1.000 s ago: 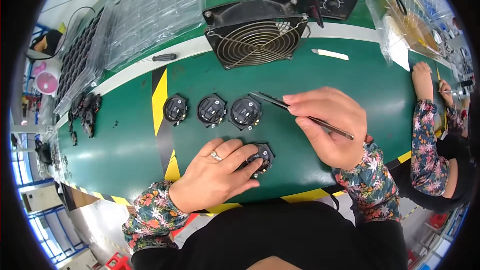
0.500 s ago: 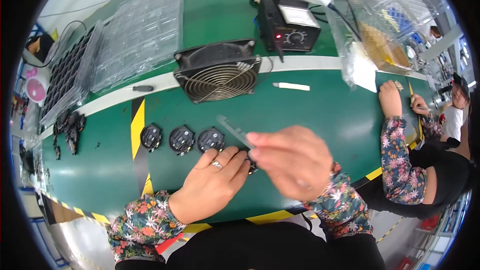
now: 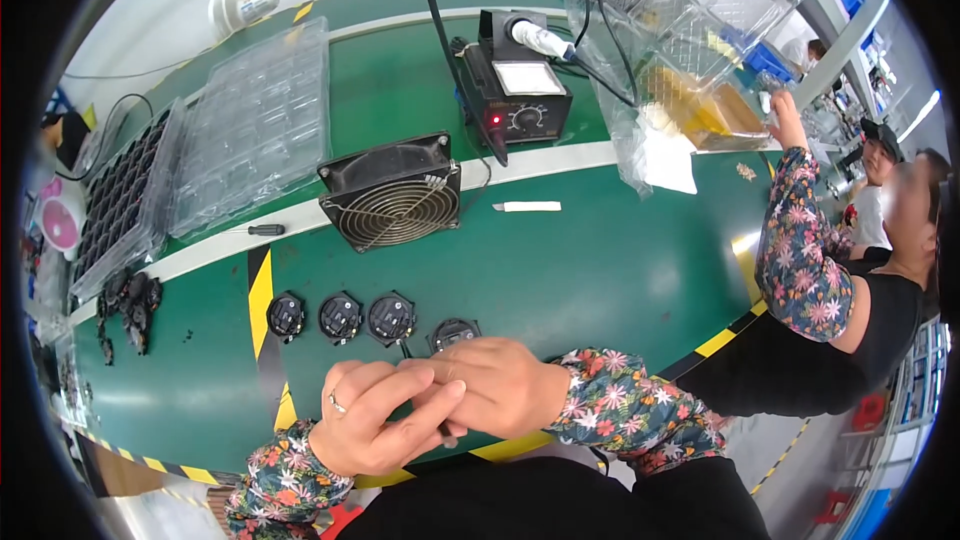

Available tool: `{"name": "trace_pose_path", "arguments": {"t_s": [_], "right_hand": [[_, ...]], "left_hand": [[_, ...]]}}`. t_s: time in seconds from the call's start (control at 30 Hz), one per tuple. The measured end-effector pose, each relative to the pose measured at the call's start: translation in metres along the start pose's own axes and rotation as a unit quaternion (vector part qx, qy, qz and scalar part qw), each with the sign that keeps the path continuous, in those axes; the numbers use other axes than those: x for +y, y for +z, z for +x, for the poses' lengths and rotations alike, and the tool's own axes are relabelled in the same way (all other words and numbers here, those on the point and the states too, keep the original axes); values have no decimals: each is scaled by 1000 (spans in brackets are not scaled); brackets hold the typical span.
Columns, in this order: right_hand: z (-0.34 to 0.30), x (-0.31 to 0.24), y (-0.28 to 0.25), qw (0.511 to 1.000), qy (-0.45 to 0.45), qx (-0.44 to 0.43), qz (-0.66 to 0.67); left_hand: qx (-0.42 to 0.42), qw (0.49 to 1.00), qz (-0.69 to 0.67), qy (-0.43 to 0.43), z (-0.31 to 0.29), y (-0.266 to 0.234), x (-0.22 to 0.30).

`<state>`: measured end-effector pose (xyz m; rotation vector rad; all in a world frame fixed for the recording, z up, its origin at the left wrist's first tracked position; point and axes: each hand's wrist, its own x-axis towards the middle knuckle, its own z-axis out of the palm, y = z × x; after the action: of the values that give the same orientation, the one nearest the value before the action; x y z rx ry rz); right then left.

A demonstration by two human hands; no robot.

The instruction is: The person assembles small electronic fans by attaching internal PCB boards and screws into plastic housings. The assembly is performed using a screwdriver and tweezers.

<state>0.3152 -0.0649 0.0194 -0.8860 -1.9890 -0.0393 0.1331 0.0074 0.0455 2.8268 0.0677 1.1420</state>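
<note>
My left hand (image 3: pixel 362 422), with a ring on one finger, meets my right hand (image 3: pixel 508 386) just above the table's near edge. The fingers of both are closed together around something small that they mostly hide. A thin dark tip (image 3: pixel 405 349) sticks out above them, and a dark bit (image 3: pixel 446 432) shows below; I cannot make out what they belong to. Beyond my hands, three round black parts (image 3: pixel 391 317) lie in a row on the green table (image 3: pixel 590 280). A fourth round black part (image 3: pixel 455 332) rests just past my right hand, partly covered by it.
A black fan (image 3: pixel 395 202) stands behind the row, with a white-handled blade (image 3: pixel 530 207) to its right. Farther back are a soldering station (image 3: pixel 520 105), clear plastic trays (image 3: pixel 255 125) and a small screwdriver (image 3: pixel 266 230). Black parts (image 3: pixel 130 305) lie left; a co-worker's sleeve (image 3: pixel 800 250) is right.
My hands have come together and drawn nearer to my body. The fourth round part, formerly under my left fingers, now shows on the table. The pale strip in my right hand is no longer visible.
</note>
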Motion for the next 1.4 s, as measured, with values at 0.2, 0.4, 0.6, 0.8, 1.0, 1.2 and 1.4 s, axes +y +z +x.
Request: {"name": "trace_pose_path", "arguments": {"t_s": [0.2, 0.4, 0.6, 0.8, 1.0, 1.2, 1.4], "right_hand": [[5, 1, 0, 998, -51, 4, 25], [15, 2, -6, 999, 31, -1, -39], [20, 24, -31, 986, 97, 43, -128], [16, 83, -67, 948, 240, 139, -156], [21, 145, -99, 927, 256, 128, -243], [59, 168, -99, 884, 302, 180, -307], [77, 208, -120, 908, 309, 136, -247]], "left_hand": [[39, 999, -20, 26, 1, -4, 0], [95, 990, 73, 69, -5, -13, -5], [70, 987, 135, 55, -16, -32, -18], [46, 967, 198, -151, -44, -64, -60], [-24, 908, 299, -292, -94, -103, -105], [-54, 888, 323, -323, -149, -146, -121], [-112, 861, 286, -405, -187, -147, -126]]}}
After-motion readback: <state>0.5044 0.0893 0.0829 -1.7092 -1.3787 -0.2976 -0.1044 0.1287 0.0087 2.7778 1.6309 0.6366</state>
